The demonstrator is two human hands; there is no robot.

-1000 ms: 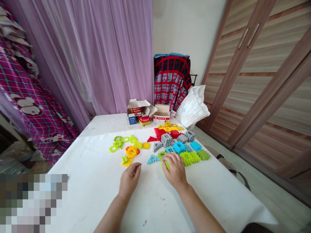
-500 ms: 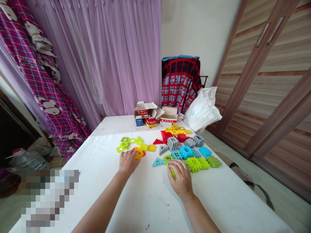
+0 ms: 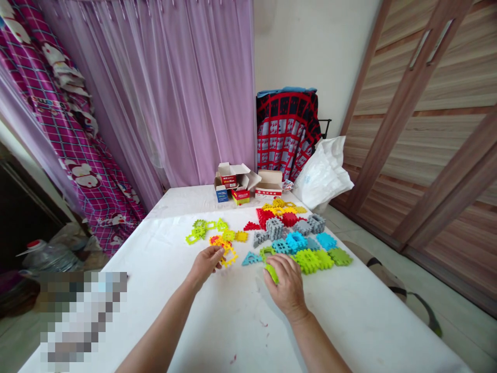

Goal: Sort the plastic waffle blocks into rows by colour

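My left hand (image 3: pixel 205 264) pinches a yellow open-frame block piece (image 3: pixel 229 254) at the edge of a small yellow and red pile (image 3: pixel 219 242) and lifts it slightly. My right hand (image 3: pixel 285 282) is curled on a lime green block piece (image 3: pixel 271 272) on the white table (image 3: pixel 163 269). Just beyond my right hand lie a teal triangle piece (image 3: pixel 251 258), lime green pieces (image 3: pixel 312 260), blue pieces (image 3: pixel 297 241), grey pieces (image 3: pixel 275 228) and red pieces (image 3: pixel 267 216). More lime and yellow frames (image 3: pixel 202 229) lie further left.
Small open cardboard boxes (image 3: pixel 243 186) stand at the table's far edge, a white plastic bag (image 3: pixel 322 173) beside them. A chair draped in red patterned cloth (image 3: pixel 287 129) stands behind. Purple curtains hang left, a wooden wardrobe right. A water jug (image 3: pixel 46 256) sits on the floor left.
My left hand went forward to the yellow pile, closed on a yellow frame piece and drew it back a little. My right hand stayed on the green piece. The view shifted left.
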